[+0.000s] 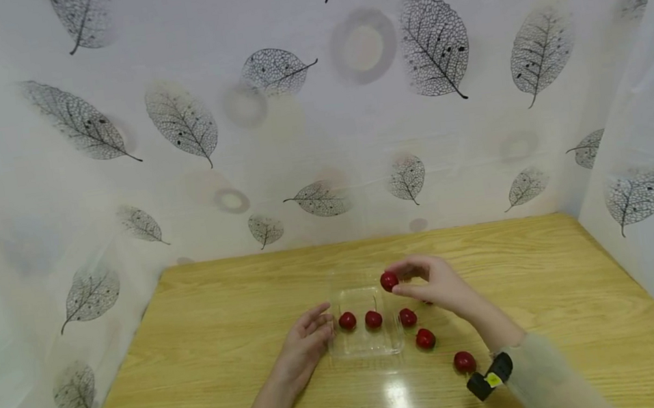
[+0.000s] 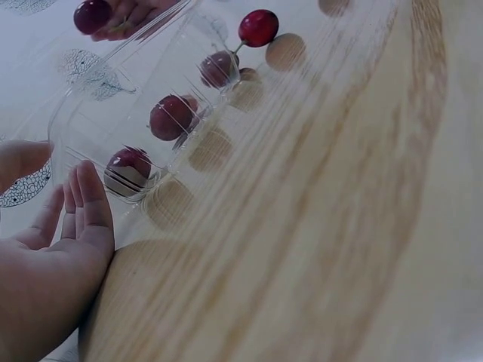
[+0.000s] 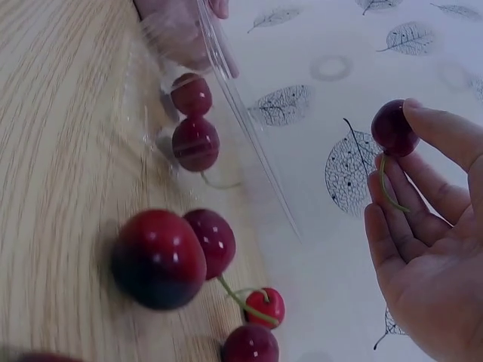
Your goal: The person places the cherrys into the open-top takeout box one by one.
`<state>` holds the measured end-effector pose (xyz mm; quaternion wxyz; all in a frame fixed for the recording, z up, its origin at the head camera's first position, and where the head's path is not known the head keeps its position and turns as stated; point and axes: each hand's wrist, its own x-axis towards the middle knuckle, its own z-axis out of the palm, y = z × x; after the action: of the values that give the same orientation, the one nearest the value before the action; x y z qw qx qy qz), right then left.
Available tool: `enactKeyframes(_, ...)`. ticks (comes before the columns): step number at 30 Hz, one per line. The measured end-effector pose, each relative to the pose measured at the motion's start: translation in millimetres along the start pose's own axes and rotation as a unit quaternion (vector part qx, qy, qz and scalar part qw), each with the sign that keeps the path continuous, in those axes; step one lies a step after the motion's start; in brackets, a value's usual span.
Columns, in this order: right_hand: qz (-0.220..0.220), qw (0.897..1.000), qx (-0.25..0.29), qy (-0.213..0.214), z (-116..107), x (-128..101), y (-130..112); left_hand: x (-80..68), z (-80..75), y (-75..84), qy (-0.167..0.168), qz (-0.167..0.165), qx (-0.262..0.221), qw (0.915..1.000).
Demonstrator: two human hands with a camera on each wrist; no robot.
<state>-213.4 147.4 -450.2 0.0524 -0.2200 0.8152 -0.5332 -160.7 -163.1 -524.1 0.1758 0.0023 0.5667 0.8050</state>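
My right hand [image 1: 440,285] pinches a dark red cherry [image 1: 389,281] between thumb and fingertips, above the right side of a clear plastic box [image 1: 368,352]. A green stem [image 3: 389,188] hangs from that cherry in the right wrist view. Two cherries lie in the box, a left one [image 1: 347,321] and a right one [image 1: 373,320] with its stem up. Beside the box's left wall, my left hand [image 1: 304,350] rests on the table with fingers loosely bent, holding nothing. Whether its fingertips touch the wall I cannot tell.
Right of the box, loose cherries lie in a slanting row: one by the wall [image 1: 407,317], a middle one [image 1: 425,339] and a near one [image 1: 464,361]. Another is partly hidden under my right hand. A leaf-print sheet [image 1: 355,138] rises behind the wooden table [image 1: 214,384].
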Motion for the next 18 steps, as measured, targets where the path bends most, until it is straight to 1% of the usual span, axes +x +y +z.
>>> enactKeyframes(6,-0.008,1.0,0.014,-0.012,15,7,-4,-2.0,1.2,2.7,-0.003,0.0,0.005,1.0)
enactKeyframes(10,0.0,0.999,0.027,-0.027,24,9,-5,-2.7,1.6,3.1,-0.004,0.004,0.005,1.0)
enactKeyframes(18,0.013,0.998,0.01,-0.054,38,8,-3,-1.9,2.5,2.8,0.002,0.003,0.006,1.0)
